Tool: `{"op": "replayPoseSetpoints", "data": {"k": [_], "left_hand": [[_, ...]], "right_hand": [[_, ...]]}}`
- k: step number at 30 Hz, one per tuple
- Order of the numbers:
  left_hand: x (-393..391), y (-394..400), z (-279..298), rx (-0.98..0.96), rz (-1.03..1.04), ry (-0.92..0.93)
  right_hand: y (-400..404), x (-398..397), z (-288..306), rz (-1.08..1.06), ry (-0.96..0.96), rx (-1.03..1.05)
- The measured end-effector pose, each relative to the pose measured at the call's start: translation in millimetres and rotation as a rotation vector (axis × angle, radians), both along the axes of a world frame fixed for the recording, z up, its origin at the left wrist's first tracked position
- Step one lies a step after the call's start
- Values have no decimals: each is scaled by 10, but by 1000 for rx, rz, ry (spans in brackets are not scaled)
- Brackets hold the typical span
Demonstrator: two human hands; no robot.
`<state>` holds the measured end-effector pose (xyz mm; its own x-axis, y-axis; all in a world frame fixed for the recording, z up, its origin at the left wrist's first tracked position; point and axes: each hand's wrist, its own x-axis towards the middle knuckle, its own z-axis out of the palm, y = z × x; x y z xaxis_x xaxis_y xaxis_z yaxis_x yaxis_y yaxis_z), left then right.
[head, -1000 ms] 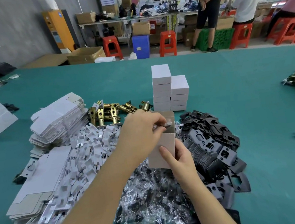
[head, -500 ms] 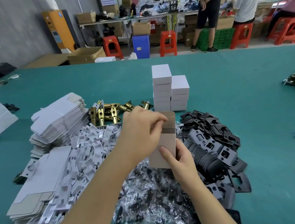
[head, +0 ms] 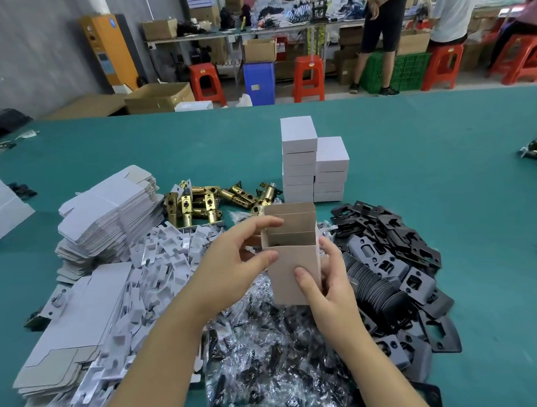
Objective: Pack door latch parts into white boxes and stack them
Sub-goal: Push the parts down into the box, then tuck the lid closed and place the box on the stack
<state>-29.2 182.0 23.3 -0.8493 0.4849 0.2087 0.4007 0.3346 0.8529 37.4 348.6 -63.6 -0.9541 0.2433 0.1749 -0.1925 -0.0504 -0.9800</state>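
Grey-brown cardboard, the open box (head: 293, 265) stands upright above crinkled plastic bags (head: 267, 364), gripped by the right hand (head: 328, 290); the left hand (head: 233, 267) touches its rim, fingers relaxed. Behind it on the teal table (head: 450, 157) stand stacked white boxes (head: 314, 164).

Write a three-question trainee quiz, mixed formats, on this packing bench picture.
1. True or false: the open box lies flat on the table.
2. Which hand grips the box? A left hand B right hand
3. Fill in: the black plates lie to the box's ____.

Key: 1 false, it is held upright above the parts; 2 B; 3 right.
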Motion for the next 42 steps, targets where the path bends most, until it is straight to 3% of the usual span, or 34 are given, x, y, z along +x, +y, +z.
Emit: {"op": "replayPoseSetpoints", "data": {"k": [13, 20, 26, 35, 42], "left_hand": [[9, 13, -66, -51, -29, -7], [-16, -29, -111, -41, -25, -5], [-32, -7, -106, 191, 45, -210], [-94, 9, -132, 276, 39, -270], [-150, 25, -76, 150, 50, -194]], "right_hand": [[-7, 20, -50, -109, 139, 146], [14, 24, -54, -130, 107, 253], [10, 35, -30, -104, 88, 226], [6, 39, -39, -90, 81, 200], [11, 34, -49, -85, 92, 233]]}}
